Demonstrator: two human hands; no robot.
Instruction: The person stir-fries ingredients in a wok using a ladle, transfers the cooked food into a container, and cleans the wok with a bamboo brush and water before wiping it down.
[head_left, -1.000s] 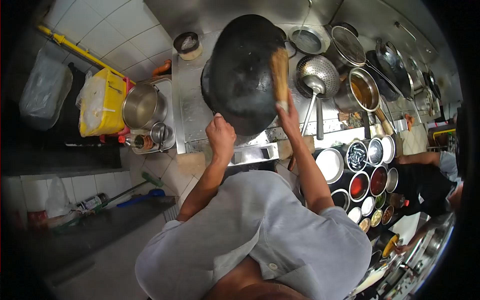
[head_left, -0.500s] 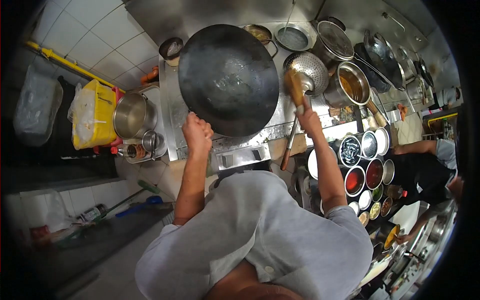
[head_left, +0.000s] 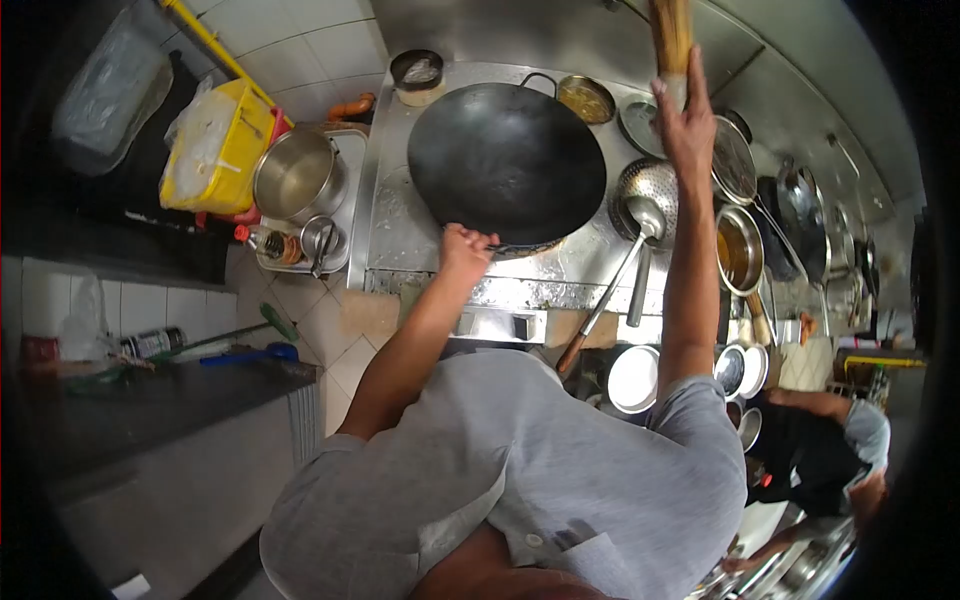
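My left hand [head_left: 466,250] is closed at the near rim of a large black wok [head_left: 505,160], which sits over the stove. The wok's dark inside looks bare, and its far loop handle points to the back. Raised at the back right, my right hand [head_left: 687,125] grips a bamboo wok brush [head_left: 672,35] with its bristles pointing up. Below my right forearm lie a perforated strainer [head_left: 640,185] and a long-handled ladle [head_left: 648,215], whose bowl rests in the strainer.
A pot [head_left: 300,178] and a yellow basket [head_left: 210,150] stand at the left. Behind the wok is a small pan [head_left: 585,100]. Another pot [head_left: 738,245] holds brown liquid, right of my forearm. White bowls [head_left: 633,378] sit near my right side. A co-worker [head_left: 820,455] stands at the far right.
The wok has come down from a raised, tilted position and lies flatter. My right hand has carried the brush from beside the strainer up toward the back wall. The camera view has shifted.
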